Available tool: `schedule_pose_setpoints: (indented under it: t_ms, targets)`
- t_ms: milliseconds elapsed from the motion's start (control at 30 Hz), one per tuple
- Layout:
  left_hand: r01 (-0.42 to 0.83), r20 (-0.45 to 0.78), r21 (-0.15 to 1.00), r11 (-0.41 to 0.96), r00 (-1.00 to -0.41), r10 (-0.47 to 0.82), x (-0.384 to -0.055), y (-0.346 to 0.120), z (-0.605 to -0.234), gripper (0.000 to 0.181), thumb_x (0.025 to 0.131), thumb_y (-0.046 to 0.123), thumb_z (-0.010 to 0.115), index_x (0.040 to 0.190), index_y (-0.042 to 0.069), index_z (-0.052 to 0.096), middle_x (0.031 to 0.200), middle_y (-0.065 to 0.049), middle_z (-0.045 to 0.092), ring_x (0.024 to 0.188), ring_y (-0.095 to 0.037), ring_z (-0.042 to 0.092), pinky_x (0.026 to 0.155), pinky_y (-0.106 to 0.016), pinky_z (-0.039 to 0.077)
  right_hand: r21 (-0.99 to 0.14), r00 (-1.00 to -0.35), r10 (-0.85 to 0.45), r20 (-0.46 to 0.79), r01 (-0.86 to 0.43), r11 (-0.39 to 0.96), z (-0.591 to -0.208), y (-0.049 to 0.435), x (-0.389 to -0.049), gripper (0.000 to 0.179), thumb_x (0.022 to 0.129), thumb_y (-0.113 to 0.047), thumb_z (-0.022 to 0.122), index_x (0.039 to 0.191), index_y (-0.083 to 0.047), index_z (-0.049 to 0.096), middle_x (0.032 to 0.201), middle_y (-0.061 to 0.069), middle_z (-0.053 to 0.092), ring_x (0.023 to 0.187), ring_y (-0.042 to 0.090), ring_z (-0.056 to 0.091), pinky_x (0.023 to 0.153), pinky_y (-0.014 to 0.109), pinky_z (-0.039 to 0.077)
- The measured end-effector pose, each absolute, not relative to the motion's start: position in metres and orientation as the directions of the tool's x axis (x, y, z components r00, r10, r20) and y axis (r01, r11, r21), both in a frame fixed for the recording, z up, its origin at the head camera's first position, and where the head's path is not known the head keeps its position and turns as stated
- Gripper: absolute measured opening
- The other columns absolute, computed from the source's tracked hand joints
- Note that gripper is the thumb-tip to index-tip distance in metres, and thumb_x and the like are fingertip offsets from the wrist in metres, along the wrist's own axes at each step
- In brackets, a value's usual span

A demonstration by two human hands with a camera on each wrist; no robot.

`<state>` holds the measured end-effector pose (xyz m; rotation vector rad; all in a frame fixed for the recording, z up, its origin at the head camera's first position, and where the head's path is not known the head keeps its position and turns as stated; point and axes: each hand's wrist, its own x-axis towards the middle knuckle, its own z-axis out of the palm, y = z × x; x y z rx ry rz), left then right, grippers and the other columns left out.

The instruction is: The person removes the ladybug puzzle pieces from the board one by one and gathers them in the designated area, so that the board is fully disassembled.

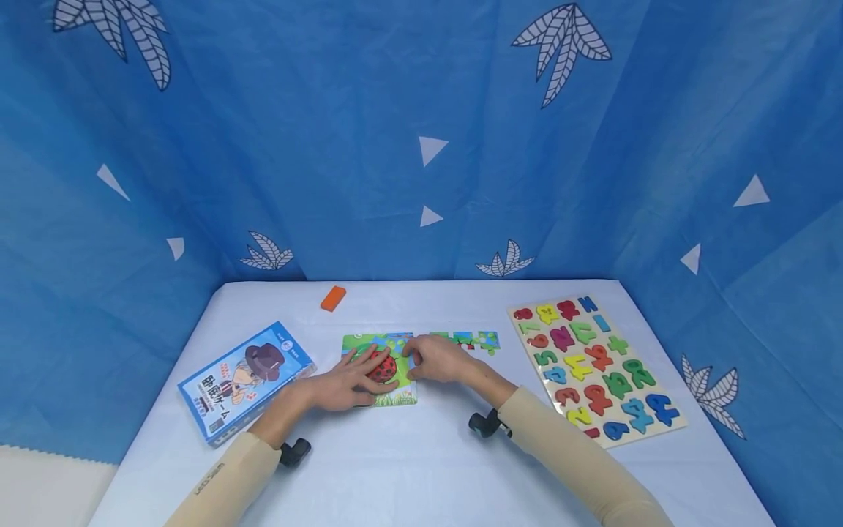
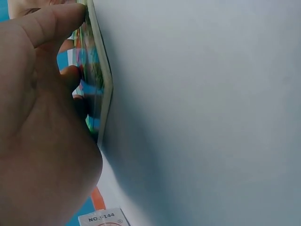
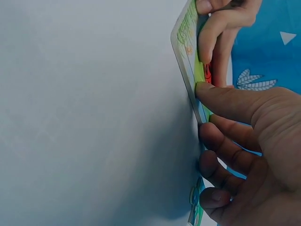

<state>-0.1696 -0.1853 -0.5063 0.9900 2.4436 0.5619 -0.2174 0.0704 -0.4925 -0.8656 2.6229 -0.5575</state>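
Puzzle (image 1: 387, 367) lies between the table's (image 1: 395, 468) side edges; left hand (image 1: 339, 387) touches it, fingers spread; right hand (image 1: 440, 359) touches it, grip unclear.

A white panel (image 2: 104, 218) in the left wrist view is marked "NO." and "144". The box (image 1: 238, 380) bears "ゲーム". The board (image 1: 658, 426) carries digits, including 2, 5 and 7, and a plus sign (image 1: 617, 345).

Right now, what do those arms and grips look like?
They're a person's: the left sleeve and right sleeve are long and beige, with small dark lettering on the left one. The left grip and right grip are bare hands. A black device shows at each wrist.
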Motion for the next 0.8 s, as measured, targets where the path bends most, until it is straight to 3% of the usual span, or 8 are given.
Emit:
schedule_pose_setpoints:
  t_ms: [800]
  targets:
    - [0.534, -0.240, 0.547, 0.645, -0.638, 0.732, -0.1708, -0.1886, -0.5098, 0.043, 0.104, 0.036, 0.053, 0.146, 0.039, 0.050, 0.170, -0.003, -0.001, 0.154, -0.034, -0.012, 0.119, -0.064, -0.008, -0.472, -0.763, -0.627, -0.159, -0.499, 0.727, -0.4922, 0.0690, -0.2171, 0.041, 0.086, -0.027, 0.082, 0.121, -0.012, 0.067, 0.076, -0.008, 0.058, 0.064, 0.007, 0.050, 0.062, 0.025, 0.044]
